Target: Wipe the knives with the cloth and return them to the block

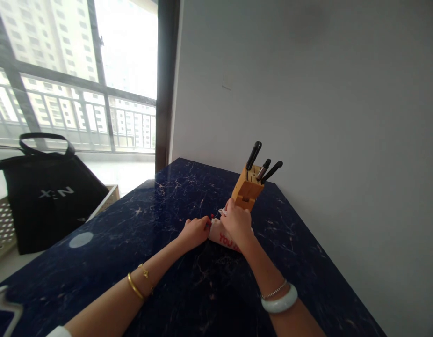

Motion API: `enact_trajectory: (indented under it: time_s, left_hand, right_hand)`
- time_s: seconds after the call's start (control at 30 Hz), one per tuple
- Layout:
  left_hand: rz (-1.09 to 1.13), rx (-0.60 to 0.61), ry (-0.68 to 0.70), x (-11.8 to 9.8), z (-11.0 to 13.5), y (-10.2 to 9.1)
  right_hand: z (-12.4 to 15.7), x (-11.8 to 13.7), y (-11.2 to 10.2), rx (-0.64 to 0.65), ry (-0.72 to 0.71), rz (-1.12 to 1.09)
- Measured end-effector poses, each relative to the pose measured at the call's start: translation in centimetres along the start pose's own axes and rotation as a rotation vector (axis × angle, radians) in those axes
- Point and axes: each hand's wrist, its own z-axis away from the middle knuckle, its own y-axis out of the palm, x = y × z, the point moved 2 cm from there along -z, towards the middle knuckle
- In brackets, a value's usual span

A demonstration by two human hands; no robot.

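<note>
A white pouch with red lettering that starts "YOU" lies on the dark blue marbled table. My left hand is closed at its left end, beside a small red bit. Over the pouch's right part, my right hand pinches a small white looped piece, perhaps a cord; its exact kind is unclear. The right hand and wrist hide much of the pouch. Just behind that hand stands a wooden knife block, tilted, with several black-handled tools in its slots.
The marbled table runs back along a plain grey wall. Off its left side, a black bag rests by a perforated white basket. A pale round spot and a blurred white strip show at the table's left.
</note>
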Motion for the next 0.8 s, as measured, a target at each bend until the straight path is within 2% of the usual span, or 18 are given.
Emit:
enact_trajectory:
  time_s: [0.17, 0.3, 0.43, 0.53, 0.67, 0.73, 0.8]
  left_hand:
    - [0.017, -0.021, 0.004, 0.0, 0.3, 0.0]
    - [0.037, -0.042, -0.018, 0.4, 0.3, -0.3]
    - [0.069, -0.065, -0.046, 0.4, 0.2, -0.7]
    - [0.096, -0.091, -0.058, 0.0, 0.4, -1.1]
    - [0.133, -0.096, -0.08, -0.1, 0.5, -1.6]
    - [0.155, -0.074, -0.085, -0.1, 0.4, -1.7]
    - [0.177, -0.05, -0.081, -0.1, 0.3, -1.8]
  right_hand:
    - [1.4, 1.7, 2.2, -0.052, -0.091, -0.012]
    - [2.6, 1.9, 3.1, 0.009, -0.157, -0.031]
    - [3.7, 1.6, 2.4, 0.051, -0.204, -0.082]
    - [4.5, 1.1, 1.2, 0.02, -0.233, -0.118]
    - [4.8, -1.7, 0.0, -0.067, -0.159, -0.136]
    - [4.5, -4.3, -0.2, -0.077, -0.081, -0.114]
    - [4.3, -7.3, 0.2, -0.024, 0.039, -0.123]
